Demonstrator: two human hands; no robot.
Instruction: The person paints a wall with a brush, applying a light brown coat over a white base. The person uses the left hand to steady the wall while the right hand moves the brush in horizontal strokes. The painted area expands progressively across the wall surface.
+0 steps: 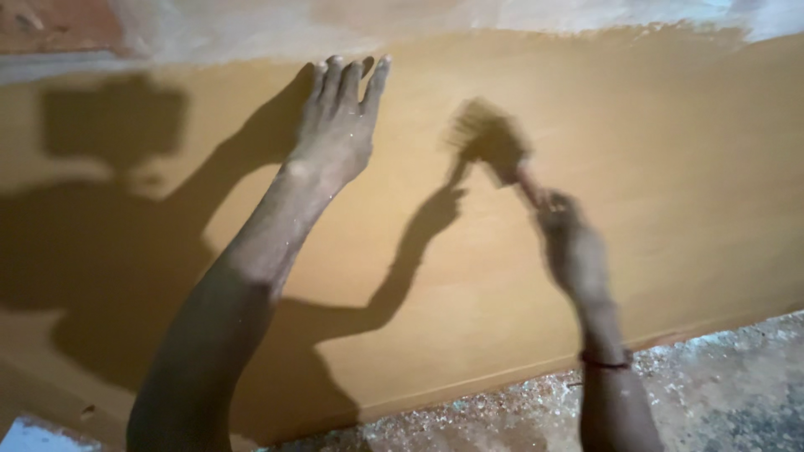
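Note:
My left hand (337, 125) rests flat against a large tan wall panel (670, 167), fingers together and stretched up near its top edge. My right hand (571, 243) grips the handle of a paintbrush (494, 142); the bristle end is blurred by motion and lies on the tan surface right of my left hand. A red thread circles my right wrist. Both arms reach up from the bottom of the head view.
Above the tan panel runs a pale, unevenly coated strip (502, 17), with a reddish patch (50, 25) at the top left. Below the panel lies speckled grey ground (720, 385). Dark shadows of my arms and head fall across the panel's left half.

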